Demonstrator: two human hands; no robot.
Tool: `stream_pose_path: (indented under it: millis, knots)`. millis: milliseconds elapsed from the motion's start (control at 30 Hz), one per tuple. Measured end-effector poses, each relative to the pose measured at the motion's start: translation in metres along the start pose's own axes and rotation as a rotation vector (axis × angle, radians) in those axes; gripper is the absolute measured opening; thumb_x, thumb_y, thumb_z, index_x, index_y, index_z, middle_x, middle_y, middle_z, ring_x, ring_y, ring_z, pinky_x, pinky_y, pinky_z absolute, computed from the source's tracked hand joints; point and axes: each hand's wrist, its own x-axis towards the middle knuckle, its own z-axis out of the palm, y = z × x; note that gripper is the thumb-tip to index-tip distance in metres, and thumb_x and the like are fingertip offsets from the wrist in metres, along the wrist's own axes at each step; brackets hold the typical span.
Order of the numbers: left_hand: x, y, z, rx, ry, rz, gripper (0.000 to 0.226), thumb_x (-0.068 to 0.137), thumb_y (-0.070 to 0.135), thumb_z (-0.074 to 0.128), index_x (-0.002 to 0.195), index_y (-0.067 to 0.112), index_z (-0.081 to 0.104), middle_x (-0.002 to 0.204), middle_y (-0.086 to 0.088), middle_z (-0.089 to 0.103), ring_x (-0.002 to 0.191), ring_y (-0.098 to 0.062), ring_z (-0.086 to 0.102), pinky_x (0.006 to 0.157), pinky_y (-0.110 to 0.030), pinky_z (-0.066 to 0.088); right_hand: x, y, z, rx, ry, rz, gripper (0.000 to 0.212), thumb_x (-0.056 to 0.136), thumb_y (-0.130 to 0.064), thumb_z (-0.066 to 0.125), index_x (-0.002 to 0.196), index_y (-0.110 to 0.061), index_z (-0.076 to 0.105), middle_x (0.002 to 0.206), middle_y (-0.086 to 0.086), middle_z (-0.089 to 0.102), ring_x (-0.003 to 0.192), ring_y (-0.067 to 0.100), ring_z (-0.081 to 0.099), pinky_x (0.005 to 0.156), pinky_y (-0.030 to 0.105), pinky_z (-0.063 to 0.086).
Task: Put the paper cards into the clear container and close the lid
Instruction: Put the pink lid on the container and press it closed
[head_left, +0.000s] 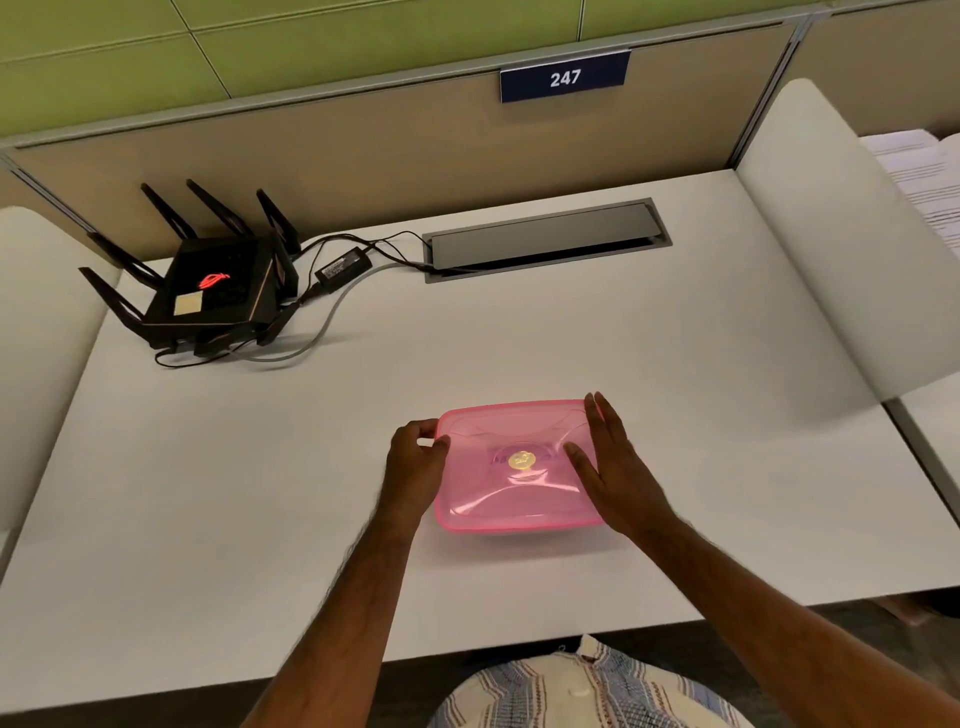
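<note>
A translucent pink lid with a round yellow sticker at its centre lies flat over the container, which sits on the white desk near the front edge; the contents cannot be made out. The left hand pinches the lid's left rim between curled fingers and thumb. The right hand lies flat and spread on the lid's right side, gripping nothing. Well behind to the left stands a black router with antennas, beside its power adapter and a cable hatch.

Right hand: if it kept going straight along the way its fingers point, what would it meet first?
The right hand lies flat over the pink lid, fingers pointing away. Beyond the lid's far edge only bare desk shows; the cable hatch lies farther, though depth is uncertain.
</note>
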Motion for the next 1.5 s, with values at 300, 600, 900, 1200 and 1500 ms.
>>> stream_pose_path:
  millis: [300,600,900,1200,1500]
  knots:
    - [-0.002,-0.006,0.004,0.004,0.018,0.013,0.024,0.095,0.019,0.061,0.119,0.023,0.063,0.116,0.004,0.063,0.104,-0.019,0.062,0.088,-0.034,0.053,0.000,0.003,0.004,-0.052,0.044,-0.018,0.071,0.101,-0.058,0.028,0.160,-0.028,0.003,0.168,-0.013,-0.002,0.143,0.022,0.039,0.104,0.047,0.049]
    - [-0.008,-0.015,0.009,0.132,0.137,-0.081,0.033,0.099,0.051,0.048,0.104,0.018,0.053,0.102,-0.002,0.060,0.093,-0.025,0.061,0.078,-0.035,0.048,0.028,-0.011,0.012,-0.161,0.083,0.042,0.068,0.103,-0.050,0.031,0.160,-0.021,0.008,0.168,-0.002,0.007,0.117,0.034,0.062,0.090,0.045,0.052]
    - [-0.011,-0.013,0.011,0.276,0.166,-0.206,0.067,0.094,0.075,0.023,0.094,0.015,0.053,0.089,-0.004,0.060,0.084,-0.032,0.056,0.074,-0.037,0.042,0.050,-0.016,0.013,-0.194,0.073,0.033,0.069,0.103,-0.051,0.030,0.160,-0.020,0.008,0.168,0.001,0.009,0.089,0.036,0.069,0.082,0.045,0.052]
    - [-0.014,-0.015,0.019,0.202,0.245,-0.138,0.058,0.102,0.060,0.027,0.091,0.007,0.049,0.086,-0.009,0.059,0.084,-0.039,0.058,0.070,-0.039,0.045,0.054,-0.015,0.018,-0.197,0.093,0.023,0.068,0.104,-0.050,0.031,0.160,-0.018,0.010,0.168,0.000,0.008,0.096,0.034,0.069,0.082,0.044,0.053]
    - [-0.012,-0.022,0.022,0.167,0.307,-0.010,0.043,0.107,0.043,0.031,0.087,0.009,0.049,0.077,-0.009,0.060,0.073,-0.037,0.056,0.063,-0.035,0.039,0.055,-0.010,0.021,-0.122,0.092,0.018,0.067,0.104,-0.051,0.030,0.160,-0.023,0.005,0.168,-0.005,0.004,0.119,0.032,0.061,0.093,0.048,0.051]
